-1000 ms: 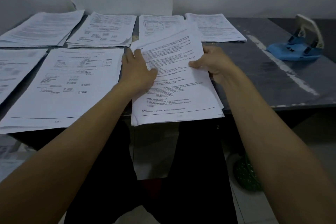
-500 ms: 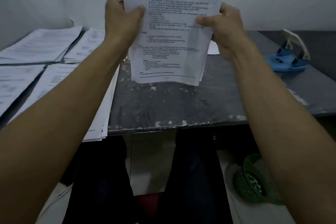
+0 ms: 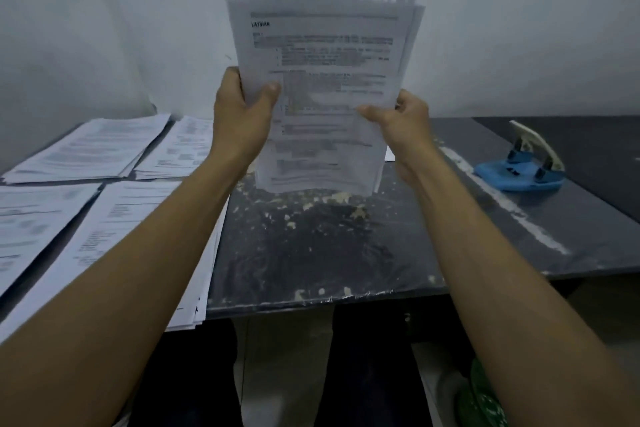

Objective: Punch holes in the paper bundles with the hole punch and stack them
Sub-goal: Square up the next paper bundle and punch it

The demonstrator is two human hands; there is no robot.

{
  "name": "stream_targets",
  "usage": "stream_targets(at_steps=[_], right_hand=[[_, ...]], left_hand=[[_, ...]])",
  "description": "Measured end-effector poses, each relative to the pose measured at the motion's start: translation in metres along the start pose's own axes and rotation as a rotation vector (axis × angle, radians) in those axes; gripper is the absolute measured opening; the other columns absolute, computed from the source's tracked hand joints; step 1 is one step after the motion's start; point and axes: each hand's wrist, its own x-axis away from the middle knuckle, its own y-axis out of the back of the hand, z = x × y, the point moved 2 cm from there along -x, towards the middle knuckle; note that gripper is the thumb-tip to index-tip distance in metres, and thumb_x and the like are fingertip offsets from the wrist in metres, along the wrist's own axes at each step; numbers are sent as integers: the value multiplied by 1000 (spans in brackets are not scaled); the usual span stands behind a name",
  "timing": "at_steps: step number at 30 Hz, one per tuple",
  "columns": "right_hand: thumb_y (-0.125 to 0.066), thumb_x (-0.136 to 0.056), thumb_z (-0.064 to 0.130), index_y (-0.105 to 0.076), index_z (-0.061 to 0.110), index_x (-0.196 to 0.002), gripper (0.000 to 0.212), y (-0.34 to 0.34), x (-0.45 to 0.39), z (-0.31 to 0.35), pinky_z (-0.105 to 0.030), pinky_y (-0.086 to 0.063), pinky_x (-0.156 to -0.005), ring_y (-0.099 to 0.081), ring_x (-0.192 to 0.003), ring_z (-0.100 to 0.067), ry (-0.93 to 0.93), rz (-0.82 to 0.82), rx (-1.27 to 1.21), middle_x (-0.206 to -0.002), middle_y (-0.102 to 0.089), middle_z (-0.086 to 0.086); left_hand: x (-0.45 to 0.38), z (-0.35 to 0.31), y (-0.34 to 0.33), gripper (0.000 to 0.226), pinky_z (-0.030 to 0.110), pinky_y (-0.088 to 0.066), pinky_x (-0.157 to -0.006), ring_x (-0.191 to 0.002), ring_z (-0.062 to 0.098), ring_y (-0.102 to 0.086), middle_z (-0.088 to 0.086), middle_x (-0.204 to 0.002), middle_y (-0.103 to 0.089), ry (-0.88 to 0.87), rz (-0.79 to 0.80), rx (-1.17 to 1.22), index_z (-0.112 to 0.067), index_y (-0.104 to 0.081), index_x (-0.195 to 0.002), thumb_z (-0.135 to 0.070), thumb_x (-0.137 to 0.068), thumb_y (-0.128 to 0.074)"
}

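Observation:
I hold a bundle of printed white sheets upright in front of me, its bottom edge at or just above the dark table. My left hand grips its left edge and my right hand grips its right edge, thumbs on the front page. The sheets are slightly uneven at the top. A blue hole punch with a pale raised lever sits on the table far to the right, well apart from both hands.
Several other paper bundles lie flat on the left half of the table, two at the back and two nearer. A white wall stands close behind. A green basket sits on the floor below right.
The bundle was lifted off the table's front edge and stood upright between both hands. Since half a second ago it has come lower in view, so its top edge now shows.

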Motion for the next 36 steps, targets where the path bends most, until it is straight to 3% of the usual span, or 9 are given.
stream_targets(at_steps=[4, 9, 15, 20, 24, 27, 31, 34, 36], right_hand=[[-72, -87, 9, -69, 15, -110, 24, -7, 19, -37, -28, -57, -80, -68, -93, -14, -157, 34, 87, -95, -70, 8], [-69, -90, 10, -67, 10, -116, 26, -7, 12, -21, -21, -56, -70, -68, -89, -10, -110, 17, 80, -101, -70, 3], [-74, -85, 12, -70, 12, -111, 26, -2, 8, -13, -29, -58, -77, -70, -92, -14, -67, -16, 79, -102, -73, 3], [-68, -91, 16, -72, 9, -108, 19, 0, 10, -14, -21, -58, -65, -72, -88, -15, -81, -33, -4, -97, -74, 4], [-68, -93, 17, -71, 13, -103, 11, -2, 2, 4, -37, -62, -79, -73, -90, -18, -7, -30, 9, -97, -75, 2], [-72, -89, 16, -69, 13, -102, 13, 1, 0, 14, -40, -61, -81, -73, -89, -17, 25, -34, -23, -96, -76, 1], [-75, -86, 16, -49, 23, -127, 49, 4, 5, 18, -34, -61, -80, -71, -90, -11, 117, -69, 12, -103, -73, 3], [-75, -86, 13, -14, 45, -152, 96, 6, 5, 26, -23, -60, -68, -69, -82, -9, 313, -114, 149, -107, -63, 1], [-76, -85, 11, 4, 47, -154, 112, 8, 3, 37, -24, -60, -62, -68, -78, -12, 465, -107, 310, -108, -58, 0]], left_hand=[[21, 30, -3, 33, 43, -59, -90, -103, 14, -66, -6, -116, -66, 124, 82, -20, -21, -54, -122, -38, -96, -63], [9, 20, -4, 30, 46, -59, -88, -103, 17, -67, -2, -117, -66, 68, 69, -53, -19, -54, -122, -37, -98, -58], [3, 14, -3, 29, 35, -59, -83, -97, 10, -67, -8, -109, -66, 65, 48, -2, -19, -54, -117, -34, -95, -66], [9, 23, -5, 21, 32, -61, -75, -94, 10, -70, -11, -107, -68, 90, 57, 36, -21, -57, -116, -32, -98, -60], [-3, 9, -5, 21, 29, -61, -73, -92, 9, -71, -8, -108, -69, 21, 43, 50, -19, -57, -117, -30, -99, -60], [-11, -2, -1, 27, 26, -60, -73, -92, 7, -71, -8, -110, -69, 16, 43, 116, -18, -57, -116, -30, -94, -68], [-13, -5, 2, 32, 19, -59, -67, -86, 2, -72, -10, -109, -70, 15, 73, 154, -15, -58, -118, -28, -92, -71], [-15, -4, 2, 29, 15, -56, -62, -84, 0, -72, -12, -109, -70, 21, 94, 157, -17, -59, -118, -27, -92, -70], [-16, -5, 2, 29, 14, -55, -61, -84, 0, -72, -13, -108, -70, 25, 107, 161, -19, -60, -118, -26, -92, -70]])
